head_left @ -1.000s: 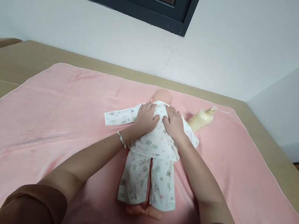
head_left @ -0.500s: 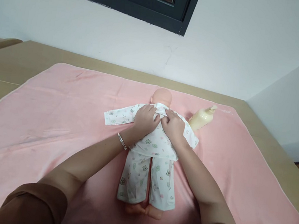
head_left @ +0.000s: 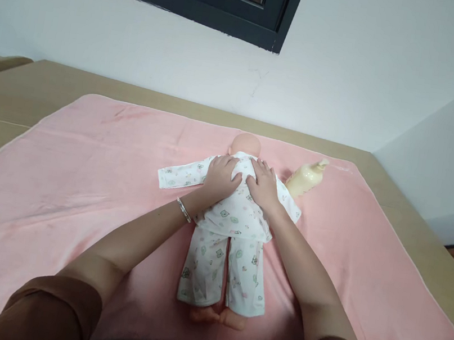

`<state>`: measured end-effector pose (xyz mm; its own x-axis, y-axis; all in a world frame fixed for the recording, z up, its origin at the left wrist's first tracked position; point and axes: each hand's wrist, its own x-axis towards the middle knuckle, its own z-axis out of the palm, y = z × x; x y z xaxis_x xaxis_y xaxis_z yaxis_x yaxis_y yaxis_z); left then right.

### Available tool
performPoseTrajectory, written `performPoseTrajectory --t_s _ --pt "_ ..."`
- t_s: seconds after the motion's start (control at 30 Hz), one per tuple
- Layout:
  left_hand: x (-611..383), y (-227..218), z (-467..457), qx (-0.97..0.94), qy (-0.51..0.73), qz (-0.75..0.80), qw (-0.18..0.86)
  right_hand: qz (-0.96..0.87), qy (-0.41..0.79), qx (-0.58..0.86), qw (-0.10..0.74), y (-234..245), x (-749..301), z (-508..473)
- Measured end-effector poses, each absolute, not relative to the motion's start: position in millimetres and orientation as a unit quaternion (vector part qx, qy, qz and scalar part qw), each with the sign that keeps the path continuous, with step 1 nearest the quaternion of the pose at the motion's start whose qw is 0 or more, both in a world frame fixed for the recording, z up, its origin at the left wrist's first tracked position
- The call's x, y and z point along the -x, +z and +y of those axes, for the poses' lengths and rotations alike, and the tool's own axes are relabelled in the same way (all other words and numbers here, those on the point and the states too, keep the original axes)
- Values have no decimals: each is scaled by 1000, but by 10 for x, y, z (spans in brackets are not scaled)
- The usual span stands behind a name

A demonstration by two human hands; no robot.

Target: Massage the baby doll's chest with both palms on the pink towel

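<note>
A baby doll (head_left: 237,217) lies face down on a pink blanket (head_left: 117,222), its bald head away from me and its bare feet toward me. It wears a white printed long-sleeved top and matching trousers. On the left side of its upper back rests my left hand (head_left: 221,179), flat with the fingers stretched out; a silver bangle circles that wrist. My right hand (head_left: 264,186) lies likewise on the right side of the upper back, fingers spread. Both thumbs point inward, a small gap between them. Neither hand grips anything.
A cream pump bottle (head_left: 306,179) lies tilted on the blanket to the right of the doll's shoulder. Under the blanket is a wooden table (head_left: 44,83), its far side against a white wall (head_left: 184,55). A dark window frame (head_left: 268,34) is set above.
Both hands have flattened and opened; the thumbs and fingers, earlier curled on the cloth near the collar, now lie apart. The pinched fabric between them has smoothed out.
</note>
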<state>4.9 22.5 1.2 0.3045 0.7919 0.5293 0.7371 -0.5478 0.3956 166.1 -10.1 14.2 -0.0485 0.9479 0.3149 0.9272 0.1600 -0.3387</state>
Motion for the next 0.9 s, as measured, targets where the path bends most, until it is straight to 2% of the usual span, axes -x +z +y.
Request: performPoseTrajectory --t_s 0.27,0.5,0.7,0.9 --pt "-51 76 152 -796 351 494 -2 -698 -51 657 281 124 -1584 -187" --pt "-68 60 160 -798 349 491 18 -682 -59 692 229 196 -1463 -245" --pt "-91 73 167 -811 291 507 17 -706 -71 675 202 182 -1481 -194" --pt "-80 170 110 -829 255 498 -4 -702 -128 678 177 203 -1428 -258"
